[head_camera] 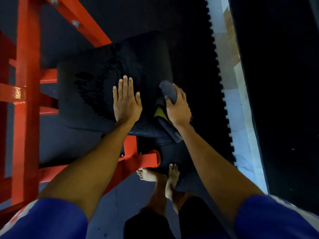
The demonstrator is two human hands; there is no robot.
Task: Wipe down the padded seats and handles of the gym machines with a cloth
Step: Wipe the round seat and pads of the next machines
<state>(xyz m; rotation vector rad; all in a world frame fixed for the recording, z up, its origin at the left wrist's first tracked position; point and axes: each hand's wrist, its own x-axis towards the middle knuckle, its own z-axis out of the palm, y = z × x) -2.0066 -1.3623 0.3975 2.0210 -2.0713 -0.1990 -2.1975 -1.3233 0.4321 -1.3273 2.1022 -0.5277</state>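
The left hand (126, 102) lies flat with straight fingers on the black padded seat (89, 87), holding nothing. The right hand (177, 107) grips a bunched grey and yellow cloth (168, 91) at the seat's right edge, with a loose tail hanging over the near edge. That tail could snag on the orange bar (145, 160) below. The seat's cover looks cracked left of centre, so a hard wipe there might catch or lift flakes. A leftward stroke would meet the flat left hand unless it moves. Bare feet (172, 175) stand close to the bar's end. There is open seat to the left, up to the orange frame (27, 66); on the right the seat ends just beside the cloth
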